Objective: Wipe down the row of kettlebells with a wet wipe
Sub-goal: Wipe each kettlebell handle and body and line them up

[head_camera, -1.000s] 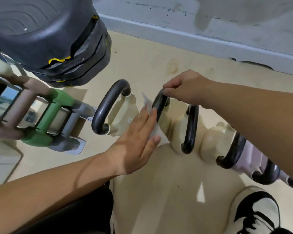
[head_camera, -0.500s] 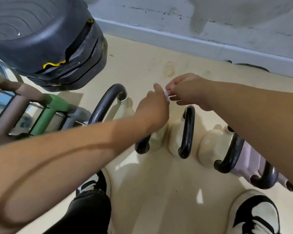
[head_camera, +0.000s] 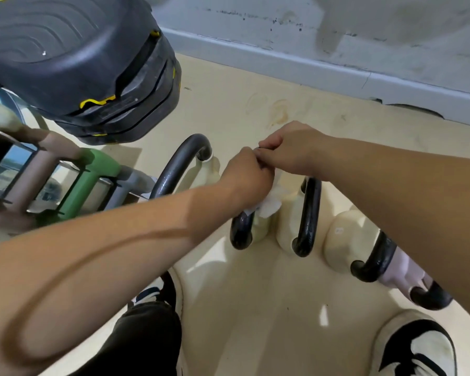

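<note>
Several cream kettlebells with black handles stand in a row on the floor: the first kettlebell [head_camera: 179, 164], the second kettlebell [head_camera: 240, 233], the third kettlebell [head_camera: 308, 218] and a fourth kettlebell [head_camera: 375, 263]. A pale pink kettlebell [head_camera: 429, 297] ends the row. My left hand [head_camera: 248, 175] is a fist over the second kettlebell's handle, closed on the white wet wipe [head_camera: 269, 204], which hangs out below the fist against the handle. My right hand [head_camera: 291, 150] touches the left fist from the right, its fingertips pinched together at the wipe's upper end.
A stack of black weight plates [head_camera: 92, 77] looms at the upper left. Below it a rack holds dumbbells, one of them a green dumbbell [head_camera: 90, 180]. A grey wall with a skirting board [head_camera: 337, 74] runs behind. My black-and-white shoes [head_camera: 418, 348] stand on the beige floor.
My left hand went from flat against the second kettlebell with the wipe to a fist around it. My right hand left the handle and pinched at the wipe. The hands now touch.
</note>
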`<state>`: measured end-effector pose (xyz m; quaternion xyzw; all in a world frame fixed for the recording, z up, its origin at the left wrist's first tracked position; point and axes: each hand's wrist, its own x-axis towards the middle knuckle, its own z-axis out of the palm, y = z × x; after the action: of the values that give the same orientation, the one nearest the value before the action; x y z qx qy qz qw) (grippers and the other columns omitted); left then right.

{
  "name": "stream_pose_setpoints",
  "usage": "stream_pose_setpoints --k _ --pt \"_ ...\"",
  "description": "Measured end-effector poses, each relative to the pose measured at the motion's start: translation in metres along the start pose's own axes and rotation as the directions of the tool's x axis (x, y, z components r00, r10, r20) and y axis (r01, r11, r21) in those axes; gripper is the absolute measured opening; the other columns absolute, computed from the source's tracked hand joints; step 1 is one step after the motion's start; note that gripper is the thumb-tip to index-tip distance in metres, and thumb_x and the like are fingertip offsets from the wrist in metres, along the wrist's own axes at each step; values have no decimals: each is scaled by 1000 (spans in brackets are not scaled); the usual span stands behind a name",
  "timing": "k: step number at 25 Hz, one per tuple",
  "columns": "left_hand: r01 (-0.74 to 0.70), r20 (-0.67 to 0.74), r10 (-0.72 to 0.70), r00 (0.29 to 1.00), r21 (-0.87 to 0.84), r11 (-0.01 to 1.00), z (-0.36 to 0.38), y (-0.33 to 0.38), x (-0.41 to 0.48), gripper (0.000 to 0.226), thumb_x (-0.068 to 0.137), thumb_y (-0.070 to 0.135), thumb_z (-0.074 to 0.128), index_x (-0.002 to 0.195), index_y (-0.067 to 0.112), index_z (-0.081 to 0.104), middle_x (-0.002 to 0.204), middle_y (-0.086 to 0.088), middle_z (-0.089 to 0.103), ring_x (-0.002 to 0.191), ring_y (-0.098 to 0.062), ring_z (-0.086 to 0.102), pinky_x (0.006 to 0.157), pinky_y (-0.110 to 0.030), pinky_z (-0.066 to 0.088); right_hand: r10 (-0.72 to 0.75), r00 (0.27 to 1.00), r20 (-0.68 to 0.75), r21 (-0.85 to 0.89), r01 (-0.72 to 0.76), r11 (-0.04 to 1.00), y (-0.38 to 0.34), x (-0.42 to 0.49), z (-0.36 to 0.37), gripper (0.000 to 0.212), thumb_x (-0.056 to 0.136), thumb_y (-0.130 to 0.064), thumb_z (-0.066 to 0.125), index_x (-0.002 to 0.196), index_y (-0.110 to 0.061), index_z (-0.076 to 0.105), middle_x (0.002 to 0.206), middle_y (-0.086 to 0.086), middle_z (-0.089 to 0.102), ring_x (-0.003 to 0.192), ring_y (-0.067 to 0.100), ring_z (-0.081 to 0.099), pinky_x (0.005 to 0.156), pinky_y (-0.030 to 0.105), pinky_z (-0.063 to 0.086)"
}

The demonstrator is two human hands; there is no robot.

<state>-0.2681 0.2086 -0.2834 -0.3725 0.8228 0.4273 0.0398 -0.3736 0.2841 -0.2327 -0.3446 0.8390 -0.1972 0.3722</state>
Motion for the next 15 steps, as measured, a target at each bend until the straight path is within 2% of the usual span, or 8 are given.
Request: stream_pose_setpoints --k 1,3,4,6,7,9,12,15 --pt "-11 -42 9 999 -49 999 4 -6 -11 13 96 25 50 102 14 54 79 1 61 75 -24 62 59 -29 45 -3 1000 5 -18 3 1000 -1 0 0 47 94 -49 67 130 -19 72 142 -4 64 132 17 56 111 29 43" --pt "-79 -84 73 994 -69 995 12 -32 -55 42 98 27 56 137 20 44 109 4 65 98 -15 65 80 -28 50 0 1000 10 -35 0 999 -2 0 1 52 93 -54 66 130 -18 72 141 -4 64 131 18 56 106 26 42" --pt "-137 -70 132 989 -80 987 13 -48 -76 58 98 26 59 149 22 33 125 6 61 112 -9 61 92 -24 48 3 1000 13 -56 -2 998 -3 1 2 51 94 -53 63 128 -16 72 140 -2 65 129 20 57 105 26 43" --pt "-194 10 197 980 -133 972 14 -75 -103 81 97 26 64 159 28 12 150 10 46 133 0 47 108 -18 37 -24 1000 21 -154 27 988 -6 3 5 54 94 -54 62 125 -11 72 136 6 67 125 25 59 106 34 47" --pt "-196 33 203 979 -153 969 14 -82 -107 85 96 25 65 159 32 9 151 14 43 134 4 45 108 -14 35 -37 999 22 -195 40 980 -8 3 6 55 93 -55 62 124 -11 72 134 8 67 123 27 60 106 37 48" --pt "-148 41 158 987 -187 971 16 -74 -104 78 94 26 66 155 35 18 135 18 52 119 6 54 100 -12 43 -33 999 7 -199 34 979 -6 5 7 54 92 -57 64 122 -14 73 131 7 69 121 25 61 105 38 49" --pt "13 19 -9 1000 -219 976 12 -44 -78 41 93 29 65 130 22 50 99 5 65 89 -11 66 80 -31 58 -28 999 -22 -131 25 991 -1 5 10 49 90 -55 69 120 -17 75 127 5 71 119 24 63 105 38 50" --pt "242 207 -177 962 -352 904 -6 -16 -31 22 94 19 60 110 5 63 94 -12 68 78 -20 66 67 -29 54 -37 998 -45 -118 32 992 1 7 13 47 89 -55 70 115 -16 77 127 8 72 120 26 64 103 41 51"
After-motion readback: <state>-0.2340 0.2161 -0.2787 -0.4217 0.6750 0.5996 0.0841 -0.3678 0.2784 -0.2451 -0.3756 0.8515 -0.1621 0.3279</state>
